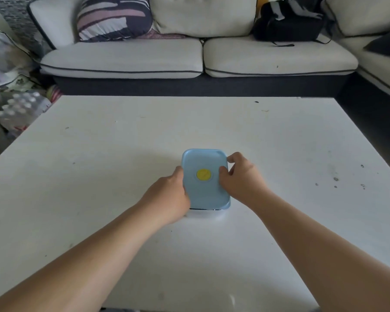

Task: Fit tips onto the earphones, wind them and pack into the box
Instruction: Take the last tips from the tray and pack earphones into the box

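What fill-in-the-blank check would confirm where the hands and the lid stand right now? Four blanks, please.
1. The lid is light ____ in colour.
2. The round disc at its centre is ____.
3. The left hand grips the lid's left edge; the right hand pinches its ____ edge.
4. Everything sits on a ____ table.

Missing words: blue; yellow; right; white.

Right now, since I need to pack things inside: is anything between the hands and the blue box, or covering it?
Nothing between: the left hand and right hand both hold the box by its sides. Its blue lid is on, closing the opening.
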`<state>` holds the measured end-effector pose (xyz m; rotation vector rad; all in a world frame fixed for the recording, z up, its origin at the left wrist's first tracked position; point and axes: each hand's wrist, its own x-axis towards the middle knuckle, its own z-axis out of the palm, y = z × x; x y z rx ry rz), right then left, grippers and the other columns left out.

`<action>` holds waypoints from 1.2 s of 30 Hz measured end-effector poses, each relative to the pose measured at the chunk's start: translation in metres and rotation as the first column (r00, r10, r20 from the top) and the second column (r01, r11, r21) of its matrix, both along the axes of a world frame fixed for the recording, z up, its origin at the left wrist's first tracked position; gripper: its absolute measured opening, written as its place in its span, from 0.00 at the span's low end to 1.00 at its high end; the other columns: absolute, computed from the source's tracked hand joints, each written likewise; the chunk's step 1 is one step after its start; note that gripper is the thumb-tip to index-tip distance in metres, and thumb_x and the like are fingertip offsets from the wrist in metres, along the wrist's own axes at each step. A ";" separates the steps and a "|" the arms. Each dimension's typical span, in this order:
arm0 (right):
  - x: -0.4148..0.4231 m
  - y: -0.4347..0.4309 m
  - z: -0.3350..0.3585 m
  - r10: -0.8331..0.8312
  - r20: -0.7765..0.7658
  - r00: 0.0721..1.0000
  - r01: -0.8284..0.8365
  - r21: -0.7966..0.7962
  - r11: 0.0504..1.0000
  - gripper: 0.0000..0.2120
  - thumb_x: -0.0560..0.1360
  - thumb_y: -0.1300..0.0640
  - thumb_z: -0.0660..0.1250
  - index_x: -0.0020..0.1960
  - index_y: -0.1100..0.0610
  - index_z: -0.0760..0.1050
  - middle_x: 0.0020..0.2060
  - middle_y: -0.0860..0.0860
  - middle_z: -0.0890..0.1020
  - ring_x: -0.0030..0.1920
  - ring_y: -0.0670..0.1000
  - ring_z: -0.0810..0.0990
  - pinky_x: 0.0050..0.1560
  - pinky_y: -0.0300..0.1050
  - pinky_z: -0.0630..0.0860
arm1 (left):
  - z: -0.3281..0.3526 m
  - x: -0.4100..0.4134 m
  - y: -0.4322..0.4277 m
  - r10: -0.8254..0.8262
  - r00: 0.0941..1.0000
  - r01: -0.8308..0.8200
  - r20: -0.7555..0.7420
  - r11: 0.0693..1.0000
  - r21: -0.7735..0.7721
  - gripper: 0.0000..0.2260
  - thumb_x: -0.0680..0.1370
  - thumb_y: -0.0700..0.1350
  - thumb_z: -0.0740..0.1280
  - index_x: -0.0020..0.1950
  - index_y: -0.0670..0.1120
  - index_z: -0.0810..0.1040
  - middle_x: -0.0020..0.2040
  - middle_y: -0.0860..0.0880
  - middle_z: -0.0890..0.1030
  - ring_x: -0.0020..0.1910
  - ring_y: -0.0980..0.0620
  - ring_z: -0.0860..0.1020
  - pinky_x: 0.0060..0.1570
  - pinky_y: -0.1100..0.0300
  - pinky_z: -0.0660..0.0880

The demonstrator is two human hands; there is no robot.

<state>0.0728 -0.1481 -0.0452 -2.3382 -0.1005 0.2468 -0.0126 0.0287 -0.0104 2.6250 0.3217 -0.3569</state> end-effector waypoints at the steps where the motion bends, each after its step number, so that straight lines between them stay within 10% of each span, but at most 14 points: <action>1: 0.001 0.000 0.000 -0.003 -0.013 1.000 0.003 0.012 1.000 0.18 0.80 0.51 0.62 0.67 0.55 0.70 0.48 0.52 0.81 0.41 0.52 0.79 0.39 0.45 0.74 | -0.001 0.000 -0.001 -0.003 1.000 0.003 -0.012 1.000 -0.002 0.11 0.80 0.41 0.57 0.61 0.49 0.67 0.45 0.46 0.79 0.40 0.46 0.79 0.35 0.54 0.72; 7: -0.003 0.003 -0.001 0.013 -0.037 0.999 -0.013 0.016 1.000 0.15 0.82 0.51 0.60 0.66 0.55 0.67 0.43 0.52 0.79 0.39 0.53 0.78 0.37 0.46 0.73 | -0.009 -0.003 -0.005 -0.057 0.994 0.071 -0.095 0.986 0.152 0.34 0.80 0.38 0.57 0.83 0.46 0.45 0.43 0.45 0.78 0.38 0.46 0.78 0.34 0.54 0.69; 17: -0.011 0.010 0.000 0.185 -0.003 0.983 -0.175 -0.338 0.925 0.26 0.86 0.48 0.49 0.82 0.49 0.50 0.50 0.56 0.80 0.46 0.58 0.76 0.45 0.48 0.71 | -0.007 -0.014 -0.015 -0.017 0.991 0.033 -0.134 0.993 0.114 0.37 0.81 0.38 0.56 0.83 0.41 0.35 0.39 0.45 0.77 0.35 0.47 0.75 0.32 0.56 0.67; 24: -0.011 0.013 0.003 0.194 0.006 0.981 -0.171 -0.446 0.879 0.26 0.86 0.47 0.47 0.82 0.49 0.48 0.43 0.53 0.74 0.43 0.58 0.74 0.42 0.48 0.69 | -0.013 -0.026 -0.009 0.002 1.000 -0.002 -0.018 1.000 0.031 0.32 0.83 0.41 0.56 0.84 0.47 0.45 0.48 0.48 0.75 0.43 0.49 0.76 0.38 0.56 0.70; 31: -0.010 0.007 -0.004 0.118 -0.048 0.992 -0.124 -0.159 0.980 0.26 0.85 0.48 0.52 0.82 0.45 0.53 0.47 0.55 0.81 0.51 0.61 0.81 0.55 0.54 0.78 | -0.015 -0.024 -0.008 -0.154 0.982 0.141 0.105 0.982 0.129 0.28 0.79 0.37 0.58 0.80 0.46 0.58 0.81 0.48 0.53 0.73 0.45 0.65 0.60 0.51 0.75; 36: -0.006 0.006 -0.008 0.073 -0.037 0.997 -0.074 -0.042 0.996 0.24 0.84 0.49 0.55 0.80 0.43 0.60 0.37 0.48 0.75 0.43 0.56 0.78 0.53 0.52 0.80 | -0.008 -0.016 -0.015 -0.210 0.978 0.207 0.003 0.965 0.162 0.28 0.79 0.38 0.58 0.80 0.44 0.57 0.84 0.44 0.41 0.75 0.43 0.66 0.54 0.57 0.69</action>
